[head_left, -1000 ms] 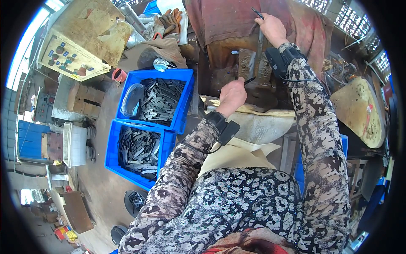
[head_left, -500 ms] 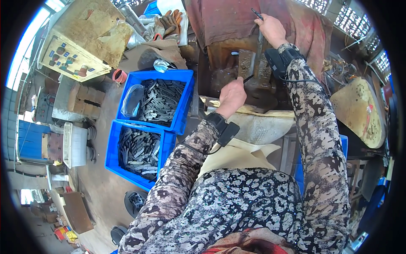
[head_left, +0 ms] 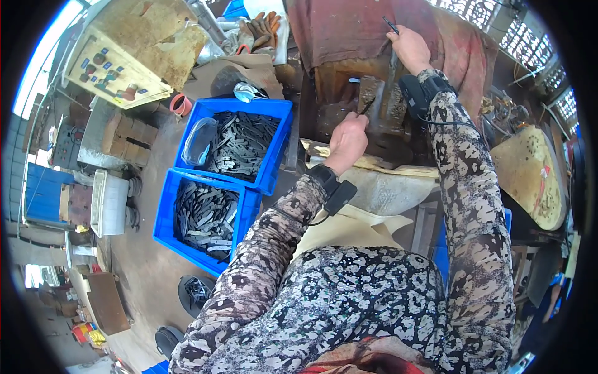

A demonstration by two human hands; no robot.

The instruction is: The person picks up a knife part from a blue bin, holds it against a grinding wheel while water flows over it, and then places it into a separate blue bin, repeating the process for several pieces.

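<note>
My left hand [head_left: 349, 136] is closed in a pinch on a small dark metal strip [head_left: 369, 106], which points up and away over a wet, rust-brown trough [head_left: 336, 118]. Higher and to the right, my right hand [head_left: 412, 48] grips a thin dark piece [head_left: 390, 25]. Its tip sticks out past my fingers, in front of a reddish-brown cloth [head_left: 342, 31] draped over the machine. An upright metal bar [head_left: 392, 75] stands below that hand. What lies inside each fist is hidden.
To my left, two blue crates [head_left: 269, 181] hold many dark flat metal strips [head_left: 243, 146]; a clear plastic container [head_left: 199, 142] sits in the farther one. Beyond are a control box [head_left: 118, 75] and work gloves [head_left: 261, 31]. A stained pale board [head_left: 529, 177] stands at right.
The view has shifted slightly, so the surroundings sit a little differently. The strip in my left hand now points more steeply upward. Both hands keep their pieces.
</note>
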